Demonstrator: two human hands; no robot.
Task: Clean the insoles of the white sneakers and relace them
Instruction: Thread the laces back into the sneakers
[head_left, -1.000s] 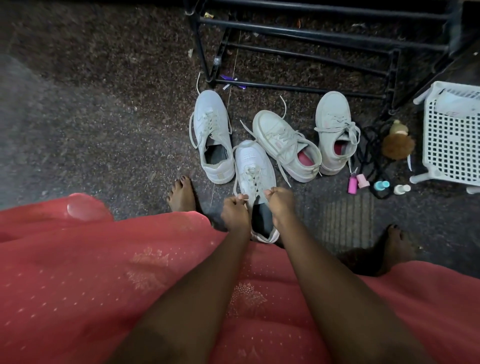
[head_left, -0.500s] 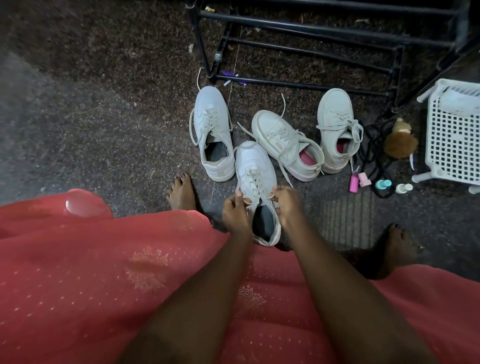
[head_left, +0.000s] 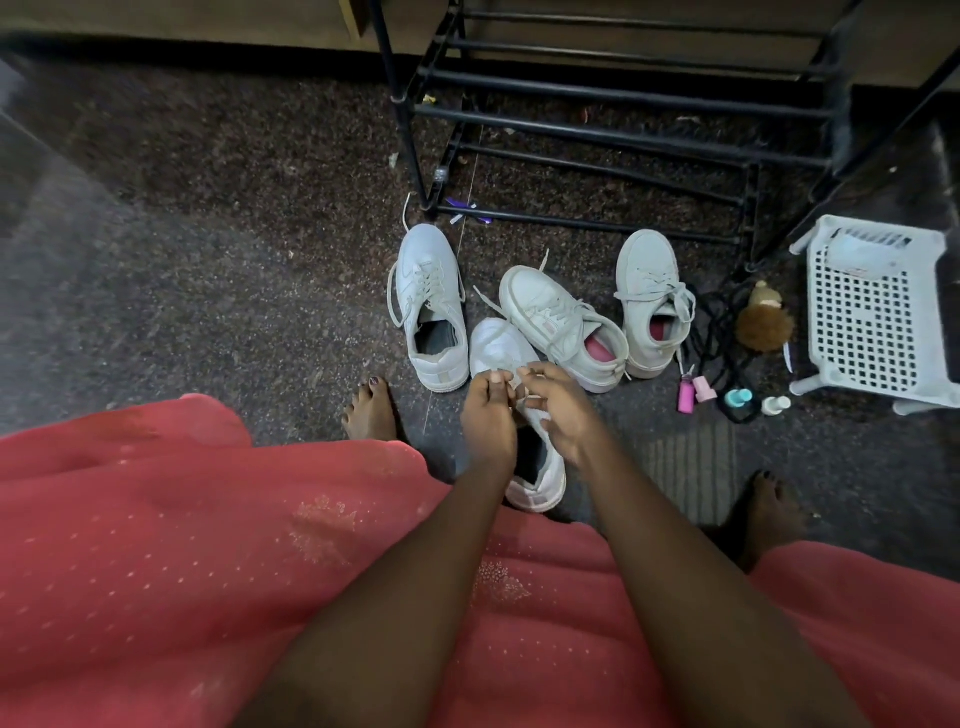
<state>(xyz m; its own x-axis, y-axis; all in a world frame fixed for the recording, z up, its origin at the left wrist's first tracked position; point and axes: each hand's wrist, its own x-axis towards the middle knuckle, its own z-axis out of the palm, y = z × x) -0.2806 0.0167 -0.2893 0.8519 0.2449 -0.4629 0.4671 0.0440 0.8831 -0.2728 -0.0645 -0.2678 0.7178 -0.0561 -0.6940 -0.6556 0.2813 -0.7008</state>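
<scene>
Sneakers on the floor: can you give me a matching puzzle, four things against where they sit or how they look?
1 nearest sneaker
2 leftmost sneaker
3 rightmost sneaker
4 white basket

a pink inside
b full of square holes
c laces pinched by left hand and right hand
d toe beside the rack leg

Pairs: 1c, 2d, 3a, 4b.
</scene>
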